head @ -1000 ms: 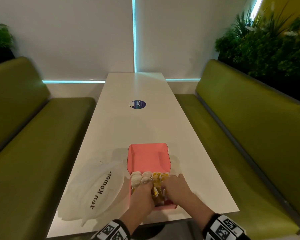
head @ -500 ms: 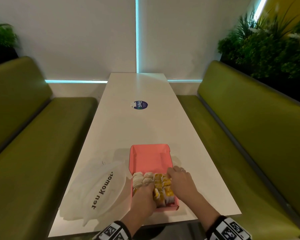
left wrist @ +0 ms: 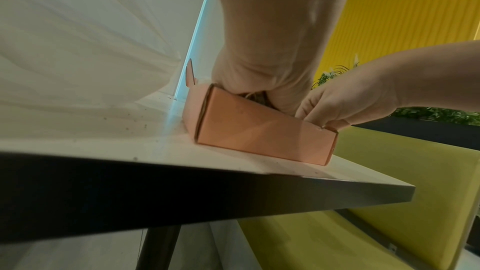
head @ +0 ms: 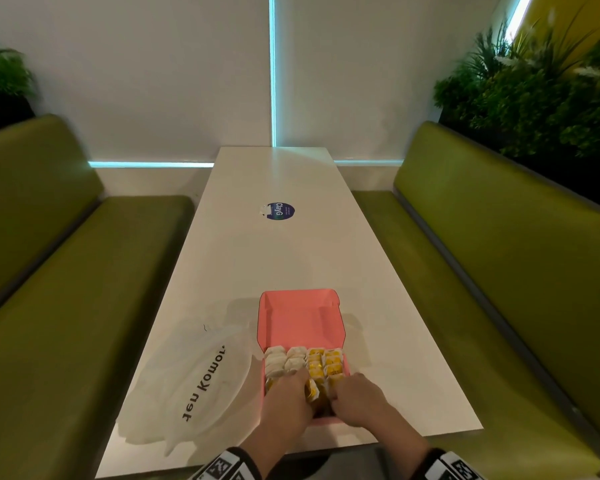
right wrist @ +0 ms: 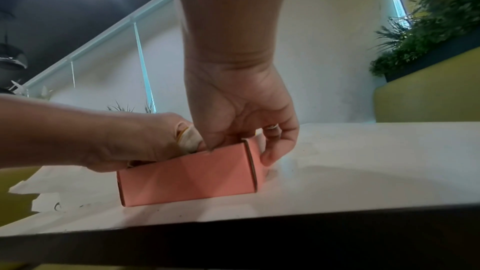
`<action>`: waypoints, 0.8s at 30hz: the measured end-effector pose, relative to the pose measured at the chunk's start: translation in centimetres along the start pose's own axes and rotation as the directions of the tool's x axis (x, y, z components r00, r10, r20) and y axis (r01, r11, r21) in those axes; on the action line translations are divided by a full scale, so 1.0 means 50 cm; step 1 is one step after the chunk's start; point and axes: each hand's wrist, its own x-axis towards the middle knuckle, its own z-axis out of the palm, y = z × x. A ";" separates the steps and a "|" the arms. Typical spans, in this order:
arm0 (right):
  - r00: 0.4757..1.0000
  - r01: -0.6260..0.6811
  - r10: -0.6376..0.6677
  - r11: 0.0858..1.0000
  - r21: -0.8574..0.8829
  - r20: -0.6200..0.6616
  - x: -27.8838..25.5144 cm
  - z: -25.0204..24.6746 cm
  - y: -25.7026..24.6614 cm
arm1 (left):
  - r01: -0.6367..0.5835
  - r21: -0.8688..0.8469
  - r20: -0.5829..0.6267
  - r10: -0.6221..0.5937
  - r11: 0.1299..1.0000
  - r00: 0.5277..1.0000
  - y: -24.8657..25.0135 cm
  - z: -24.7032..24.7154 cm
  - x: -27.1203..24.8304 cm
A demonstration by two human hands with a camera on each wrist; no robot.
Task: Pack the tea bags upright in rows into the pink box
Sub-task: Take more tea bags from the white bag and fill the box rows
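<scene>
**Nearly packed, near end still being settled**

While both of my hands work inside the open pink cardboard box [head: 302, 320] at the near edge of the white desk [head: 267, 258], four rows of white and yellow paper tea bags [head: 307, 363] already stand upright. My left hand [head: 286, 401] curls around a yellow-edged bag; my right hand [head: 357, 401] pinches the near-right corner's wall. Only the near end, hidden under my hands, looks unfinished. Beside the box lies a crumpled white plastic bag [head: 194, 379].

White table [head: 274, 258] between green benches [head: 59, 306] (plants [head: 541, 88] behind backrests); white wall [head: 153, 71], cyan light strips [head: 272, 67]
</scene>
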 end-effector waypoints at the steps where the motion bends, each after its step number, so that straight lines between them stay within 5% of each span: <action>1: 1.000 0.005 -0.005 0.999 0.032 -0.005 -0.001 -0.001 0.001 | 0.013 -0.017 -0.025 -0.014 1.000 1.000 -0.004 0.006 0.000; 10: 0.991 0.113 -0.117 0.992 0.063 0.068 -0.016 -0.026 0.007 | 0.041 -0.047 0.014 -0.040 0.998 0.999 0.001 -0.010 0.007; 14: 0.981 0.177 -0.182 0.981 0.073 0.070 -0.037 -0.062 0.016 | 0.023 -0.046 -0.074 -0.026 0.999 0.997 0.003 -0.033 0.007; 17: 0.983 0.181 -0.177 0.974 0.138 -0.038 -0.048 -0.086 0.017 | -0.016 -0.019 -0.144 0.013 1.000 0.990 0.004 -0.046 0.009; 20: 0.958 0.238 -0.151 0.893 0.381 -0.245 -0.052 -0.105 0.004 | -0.047 -0.009 -0.158 0.045 0.999 0.986 0.003 -0.052 0.009; 24: 0.950 0.285 -0.140 0.755 0.591 -0.279 -0.050 -0.108 -0.034 | -0.066 -0.032 -0.187 0.058 0.997 0.981 0.009 -0.055 0.005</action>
